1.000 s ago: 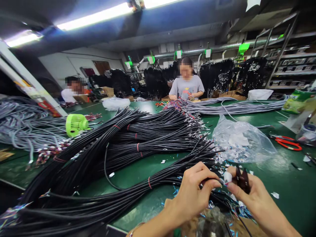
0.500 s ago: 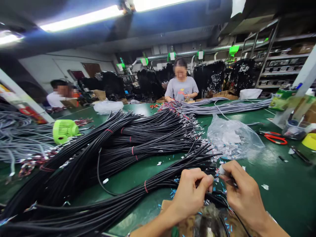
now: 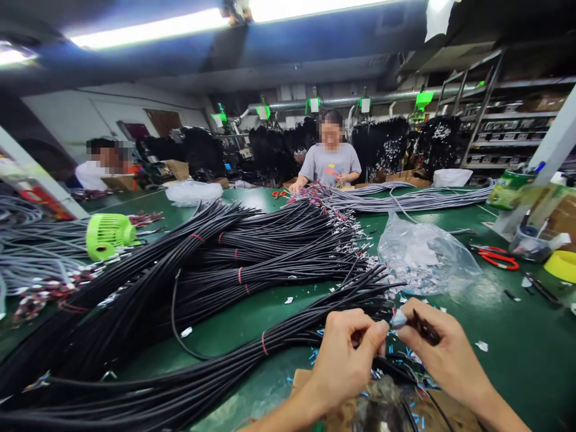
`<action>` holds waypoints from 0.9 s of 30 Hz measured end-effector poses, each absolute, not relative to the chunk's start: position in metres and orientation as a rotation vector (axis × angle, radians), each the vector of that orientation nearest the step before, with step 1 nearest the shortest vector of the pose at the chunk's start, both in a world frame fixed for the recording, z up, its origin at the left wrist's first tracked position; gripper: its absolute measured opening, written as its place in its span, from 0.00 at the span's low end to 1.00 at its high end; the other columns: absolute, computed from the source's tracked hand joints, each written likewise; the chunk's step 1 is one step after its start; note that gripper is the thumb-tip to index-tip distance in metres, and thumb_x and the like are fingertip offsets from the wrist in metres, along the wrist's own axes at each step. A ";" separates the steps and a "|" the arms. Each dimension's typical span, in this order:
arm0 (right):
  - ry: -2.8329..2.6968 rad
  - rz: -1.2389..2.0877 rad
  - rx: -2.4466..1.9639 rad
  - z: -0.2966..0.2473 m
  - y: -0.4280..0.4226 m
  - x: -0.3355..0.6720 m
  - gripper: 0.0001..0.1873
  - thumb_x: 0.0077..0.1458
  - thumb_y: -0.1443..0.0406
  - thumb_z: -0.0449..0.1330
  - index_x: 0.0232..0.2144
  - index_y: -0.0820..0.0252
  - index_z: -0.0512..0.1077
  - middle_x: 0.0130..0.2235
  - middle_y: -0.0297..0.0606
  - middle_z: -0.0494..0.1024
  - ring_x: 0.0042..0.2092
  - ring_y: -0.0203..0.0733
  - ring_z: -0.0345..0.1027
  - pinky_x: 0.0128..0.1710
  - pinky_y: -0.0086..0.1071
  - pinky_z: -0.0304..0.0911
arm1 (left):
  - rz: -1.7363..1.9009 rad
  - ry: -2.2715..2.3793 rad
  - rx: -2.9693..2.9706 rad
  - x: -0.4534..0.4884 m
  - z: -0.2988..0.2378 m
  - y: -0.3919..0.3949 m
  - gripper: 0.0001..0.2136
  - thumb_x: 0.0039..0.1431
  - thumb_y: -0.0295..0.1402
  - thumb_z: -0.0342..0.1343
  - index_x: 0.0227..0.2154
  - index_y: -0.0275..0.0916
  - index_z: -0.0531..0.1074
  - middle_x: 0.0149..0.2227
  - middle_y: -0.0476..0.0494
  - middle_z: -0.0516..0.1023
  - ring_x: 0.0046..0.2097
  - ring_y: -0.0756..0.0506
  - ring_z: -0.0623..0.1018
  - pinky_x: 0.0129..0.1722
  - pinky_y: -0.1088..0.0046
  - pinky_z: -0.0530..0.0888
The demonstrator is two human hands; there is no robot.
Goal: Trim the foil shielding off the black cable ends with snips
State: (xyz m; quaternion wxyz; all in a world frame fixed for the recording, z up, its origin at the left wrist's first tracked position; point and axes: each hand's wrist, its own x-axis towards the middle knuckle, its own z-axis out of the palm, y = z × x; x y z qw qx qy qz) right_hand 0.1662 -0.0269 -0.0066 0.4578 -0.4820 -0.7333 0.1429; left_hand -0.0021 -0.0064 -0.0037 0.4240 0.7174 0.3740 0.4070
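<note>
My left hand (image 3: pixel 348 354) is closed in a pinch at the ends of a black cable bundle (image 3: pixel 265 342) tied with a red band. It seems to grip one black cable, mostly hidden by the fingers. Just to the right, my right hand (image 3: pixel 443 348) pinches a crumpled white scrap (image 3: pixel 398 318) between thumb and forefinger. A dark tool (image 3: pixel 425 329) sits in that same hand; its kind is not clear. Below the hands lie a brown cardboard piece (image 3: pixel 342 414), thin coloured wires and small blue offcuts (image 3: pixel 416 417).
More black cable bundles (image 3: pixel 279 264) cover the green table (image 3: pixel 508 372). A clear plastic bag (image 3: pixel 427 255) of scraps lies beyond my right hand, with red-handled pliers (image 3: pixel 497 258) farther right. A green fan (image 3: pixel 110 236) stands left. Across the table, a person (image 3: pixel 330 159) works by grey cables (image 3: pixel 418 198).
My right hand has tilted slightly, exposing the dark tool and more of the white scrap. The left hand stays almost in place. The whole view has shifted a little.
</note>
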 end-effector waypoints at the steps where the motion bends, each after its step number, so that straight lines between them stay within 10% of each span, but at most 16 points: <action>1: -1.803 0.419 -1.168 -0.006 -0.028 0.163 0.12 0.60 0.62 0.53 0.25 0.58 0.65 0.24 0.31 0.65 0.25 0.36 0.59 0.24 0.28 0.55 | 1.030 0.959 1.838 -0.001 -0.004 -0.007 0.21 0.60 0.38 0.48 0.15 0.33 0.69 0.17 0.49 0.64 0.21 0.52 0.63 0.22 0.76 0.57; 8: -1.638 0.536 -1.139 -0.006 -0.028 0.164 0.11 0.58 0.63 0.56 0.24 0.59 0.67 0.26 0.34 0.66 0.30 0.38 0.59 0.29 0.30 0.55 | 1.012 1.025 1.990 0.002 -0.002 -0.009 0.19 0.61 0.31 0.48 0.15 0.34 0.70 0.17 0.48 0.68 0.24 0.51 0.67 0.27 0.75 0.59; 14: -1.270 1.340 -0.994 -0.009 -0.029 0.162 0.16 0.55 0.54 0.58 0.26 0.60 0.66 0.23 0.27 0.56 0.19 0.27 0.37 0.16 0.24 0.35 | 1.059 0.904 1.951 -0.001 0.001 -0.003 0.17 0.59 0.30 0.49 0.15 0.34 0.69 0.18 0.48 0.67 0.24 0.51 0.66 0.26 0.75 0.59; 19: -1.712 0.341 -1.049 -0.007 -0.031 0.164 0.05 0.56 0.70 0.57 0.29 0.57 0.68 0.28 0.34 0.68 0.29 0.35 0.63 0.28 0.28 0.58 | 1.029 0.967 1.942 0.004 -0.002 -0.008 0.19 0.62 0.33 0.47 0.15 0.34 0.68 0.18 0.49 0.67 0.24 0.51 0.66 0.26 0.75 0.59; 27: -1.534 -0.237 -1.154 -0.004 -0.031 0.184 0.09 0.54 0.73 0.59 0.34 0.53 0.68 0.33 0.36 0.70 0.34 0.41 0.65 0.35 0.34 0.60 | 0.962 0.905 1.695 -0.001 -0.002 -0.010 0.24 0.62 0.43 0.45 0.13 0.36 0.63 0.14 0.52 0.57 0.19 0.53 0.58 0.21 0.76 0.55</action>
